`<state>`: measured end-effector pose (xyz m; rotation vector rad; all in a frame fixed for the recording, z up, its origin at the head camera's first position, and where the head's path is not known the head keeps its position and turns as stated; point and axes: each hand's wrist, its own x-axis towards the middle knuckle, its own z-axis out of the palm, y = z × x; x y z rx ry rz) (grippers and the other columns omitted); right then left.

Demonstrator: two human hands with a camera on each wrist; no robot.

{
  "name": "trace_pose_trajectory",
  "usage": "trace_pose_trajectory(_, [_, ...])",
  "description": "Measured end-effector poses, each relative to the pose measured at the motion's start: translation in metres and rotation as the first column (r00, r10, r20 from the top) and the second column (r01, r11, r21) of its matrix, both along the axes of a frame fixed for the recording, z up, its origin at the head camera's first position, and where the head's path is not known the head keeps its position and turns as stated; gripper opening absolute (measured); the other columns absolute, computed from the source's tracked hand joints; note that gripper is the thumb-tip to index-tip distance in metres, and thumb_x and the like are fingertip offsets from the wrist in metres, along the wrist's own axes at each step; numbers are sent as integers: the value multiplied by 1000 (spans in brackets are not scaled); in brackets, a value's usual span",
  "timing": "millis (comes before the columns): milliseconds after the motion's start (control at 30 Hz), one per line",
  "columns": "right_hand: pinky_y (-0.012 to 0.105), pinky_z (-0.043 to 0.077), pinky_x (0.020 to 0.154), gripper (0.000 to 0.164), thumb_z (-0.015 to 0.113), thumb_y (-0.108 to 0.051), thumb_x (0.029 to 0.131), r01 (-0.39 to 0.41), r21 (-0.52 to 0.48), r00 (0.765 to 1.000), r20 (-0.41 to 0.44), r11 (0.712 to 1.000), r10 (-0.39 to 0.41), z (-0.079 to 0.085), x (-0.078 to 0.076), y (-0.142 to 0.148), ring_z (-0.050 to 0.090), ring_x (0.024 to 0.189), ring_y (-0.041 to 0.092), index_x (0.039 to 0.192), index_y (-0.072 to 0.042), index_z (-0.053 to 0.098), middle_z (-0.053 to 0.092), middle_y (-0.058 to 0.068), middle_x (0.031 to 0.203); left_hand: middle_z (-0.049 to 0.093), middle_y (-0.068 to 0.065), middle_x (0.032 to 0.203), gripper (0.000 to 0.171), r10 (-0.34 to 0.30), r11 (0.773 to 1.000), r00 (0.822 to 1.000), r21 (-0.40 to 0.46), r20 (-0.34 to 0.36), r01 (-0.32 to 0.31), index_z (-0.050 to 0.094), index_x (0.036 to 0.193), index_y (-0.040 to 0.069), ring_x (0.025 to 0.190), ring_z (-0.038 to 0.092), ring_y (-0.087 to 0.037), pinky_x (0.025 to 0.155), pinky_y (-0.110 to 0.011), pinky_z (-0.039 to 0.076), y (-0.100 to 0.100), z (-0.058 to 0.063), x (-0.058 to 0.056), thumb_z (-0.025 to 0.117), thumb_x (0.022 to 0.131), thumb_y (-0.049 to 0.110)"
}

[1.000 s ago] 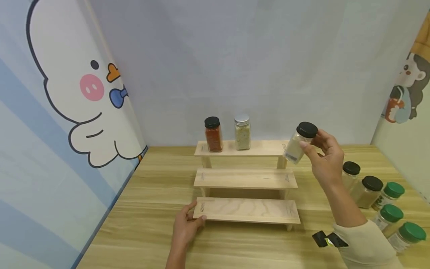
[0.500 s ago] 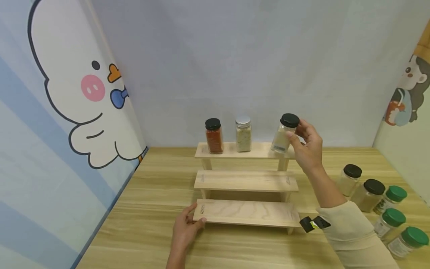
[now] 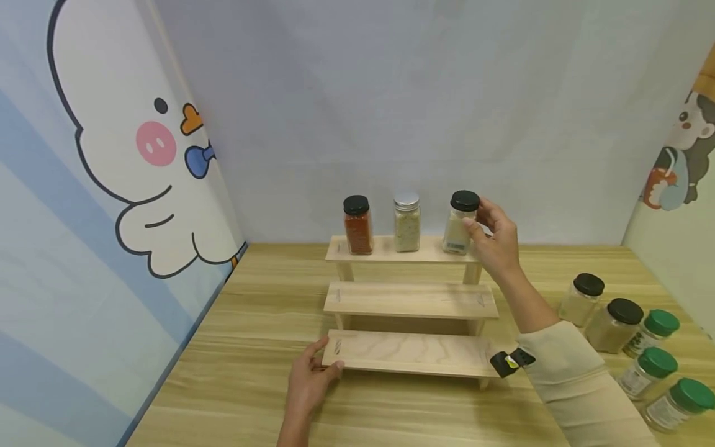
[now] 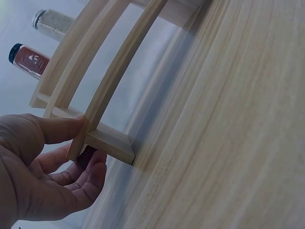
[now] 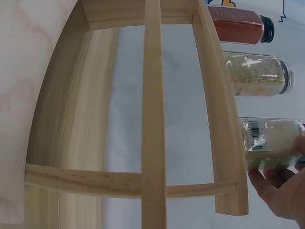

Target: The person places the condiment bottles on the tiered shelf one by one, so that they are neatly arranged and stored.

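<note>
A three-tier wooden spice rack (image 3: 410,299) stands on the table. My left hand (image 3: 307,379) grips the left end of its lowest step, thumb on the front edge and fingers behind, as the left wrist view (image 4: 52,167) also shows. On the top step my right hand (image 3: 496,242) holds a black-lidded spice jar (image 3: 459,226) of pale powder by its right side. That jar is upright, its base at the board. Left of it on the same step stand a silver-lidded jar (image 3: 407,226) of pale green seasoning and a black-lidded jar (image 3: 359,230) of red spice.
Right of the rack, several more jars stand on the wood-grain table (image 3: 234,347): two black-lidded jars (image 3: 614,329) and green-lidded jars (image 3: 648,372). A pale cloth wall (image 3: 419,112) rises behind, and a printed curtain (image 3: 128,217) runs along the left.
My right hand has carried the pale-powder jar leftward onto the top step, and the jar has gone from tilted to upright. The left hand has stayed on the lowest step.
</note>
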<state>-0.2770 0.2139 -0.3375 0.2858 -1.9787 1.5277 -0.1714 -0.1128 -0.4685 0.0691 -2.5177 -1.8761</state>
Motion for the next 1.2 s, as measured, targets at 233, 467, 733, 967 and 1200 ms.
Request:
trace_pose_trajectory(233, [29, 45, 88, 45, 56, -1, 92, -75, 40, 996, 47, 996, 73, -2, -4, 2, 50, 113, 32, 134, 7, 42, 52, 24, 123, 65, -14, 92, 62, 12, 1000, 1000, 9, 10, -12, 44, 134, -1, 81, 61, -24, 71, -37, 49, 0, -1, 0, 72, 80, 6])
trace_pose_trajectory(467, [17, 44, 82, 48, 56, 0, 92, -116, 40, 993, 23, 992, 115, -8, -10, 3, 50, 113, 34, 136, 7, 39, 50, 25, 125, 64, -9, 83, 63, -4, 1000, 1000, 14, 24, 4, 41, 135, -2, 78, 60, -22, 69, -36, 48, -1, 0, 1, 72, 80, 7])
trace_pose_trajectory(733, [31, 41, 93, 51, 55, -5, 93, -139, 43, 990, 44, 989, 137, -6, -5, 5, 46, 119, 34, 139, 4, 35, 46, 24, 131, 64, -9, 85, 63, -7, 1000, 1000, 11, 18, 7, 41, 135, -2, 80, 60, -22, 73, -38, 48, 1, 1, 0, 71, 80, 7])
trace_pose_trajectory(967, [45, 37, 96, 57, 56, -24, 95, -82, 52, 982, 175, 995, 72, -6, 24, 8, 41, 125, 28, 143, -5, 33, 41, 15, 140, 65, -11, 91, 63, -13, 999, 1000, 32, 21, 12, 41, 135, -2, 82, 61, -23, 75, -40, 48, 1, 0, -1, 71, 80, 6])
trace_pose_trajectory(1200, [32, 40, 92, 57, 56, -31, 94, -12, 8, 964, 265, 1000, 10, -11, 58, 11, 43, 123, 22, 143, -11, 36, 43, 12, 139, 65, -14, 92, 63, 0, 999, 1000, 42, 17, 0, 41, 134, -4, 80, 62, -23, 72, -38, 49, 1, -1, -2, 71, 79, 4])
